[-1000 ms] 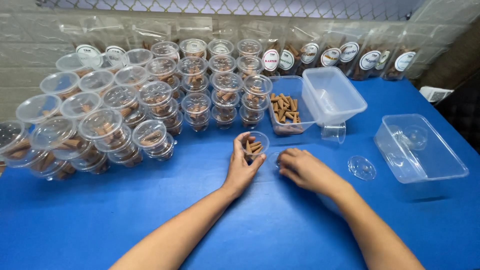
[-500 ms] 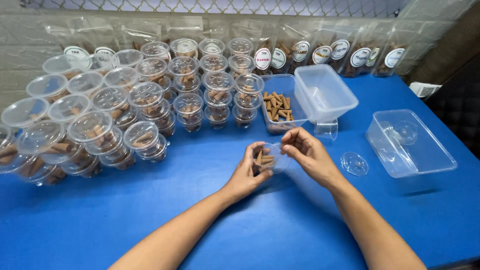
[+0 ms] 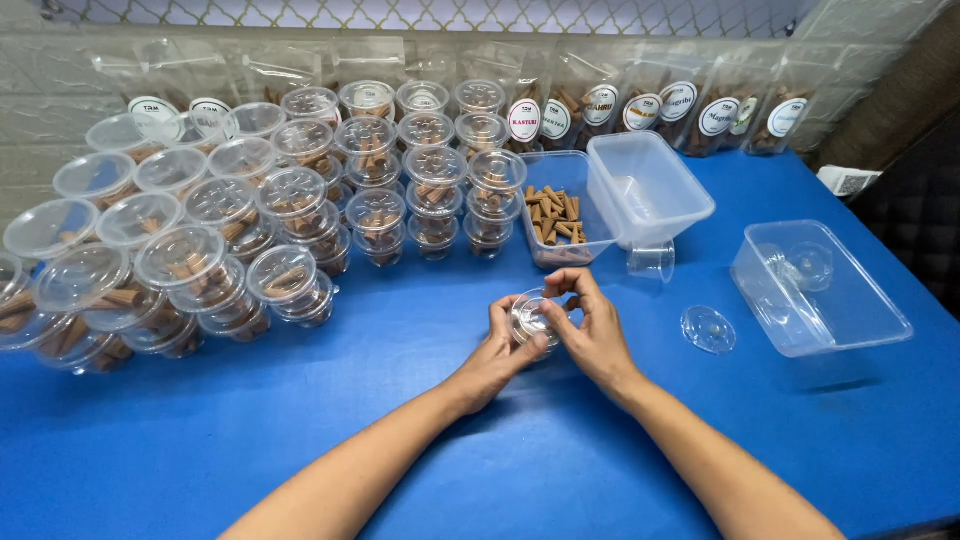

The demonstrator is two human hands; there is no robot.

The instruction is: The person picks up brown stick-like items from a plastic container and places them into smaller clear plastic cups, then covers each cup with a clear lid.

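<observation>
A small clear plastic cup [image 3: 532, 318] with a round clear lid on top is held between both hands just above the blue table [image 3: 420, 400]. My left hand [image 3: 492, 356] grips it from the left and below. From the right, my right hand [image 3: 592, 330] curls its fingers over the lid's rim. Brown cone-shaped sticks show faintly inside the cup. A loose clear lid [image 3: 708, 329] lies on the table to the right of my hands.
Several stacked lidded cups of brown cones [image 3: 270, 215] fill the left and back. A clear tub of loose cones [image 3: 556, 215] sits behind my hands, an empty tub [image 3: 648, 188] leaning on it. Another clear tub [image 3: 818, 286] stands at right. Labelled pouches [image 3: 640, 105] line the wall.
The cup went from resting on the table to being lifted by both hands. A lid now sits on it, with my right-hand fingers pressed on the rim.
</observation>
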